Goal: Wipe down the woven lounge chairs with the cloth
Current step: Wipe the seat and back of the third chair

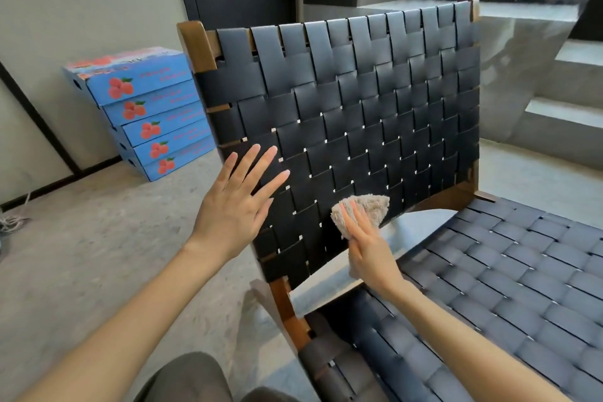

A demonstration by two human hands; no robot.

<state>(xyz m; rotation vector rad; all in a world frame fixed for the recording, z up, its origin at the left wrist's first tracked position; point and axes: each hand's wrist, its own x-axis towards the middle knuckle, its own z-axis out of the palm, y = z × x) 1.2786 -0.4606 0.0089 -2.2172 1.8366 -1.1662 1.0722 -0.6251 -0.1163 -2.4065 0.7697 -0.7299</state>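
Note:
A lounge chair with a brown wooden frame fills the middle and right of the head view. Its backrest (359,101) is woven from black straps, and the woven seat (505,287) stretches to the lower right. My left hand (235,206) lies flat with straight, spread fingers against the lower left of the backrest. My right hand (368,245) presses a beige fluffy cloth (368,206) against the bottom of the backrest, near the gap above the seat. Part of the cloth hangs below my palm.
A stack of several blue fruit boxes (146,114) stands on the floor by the wall at the left. Grey concrete steps (538,101) rise behind the chair at the right. My knees (189,378) show at the bottom edge.

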